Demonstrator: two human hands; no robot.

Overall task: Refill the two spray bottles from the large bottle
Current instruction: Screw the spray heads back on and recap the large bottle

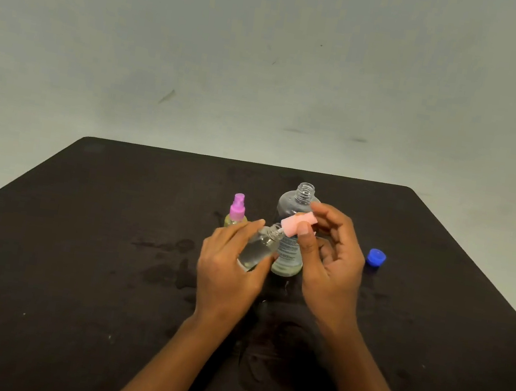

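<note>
small bottle (259, 245) in left fingers (247, 227), pink cap (295, 226) pinched right

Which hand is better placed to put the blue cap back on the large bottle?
Probably the right hand: the round blue plastic cap lies on its side of the large clear open bottle. It must first release the pale pink spray top.

my left hand (232, 271) tilts a small clear bottle (259, 245); my right hand (330, 263) holds its pink sprayer (297, 224) at the neck, before the open large bottle (293, 227).
</note>
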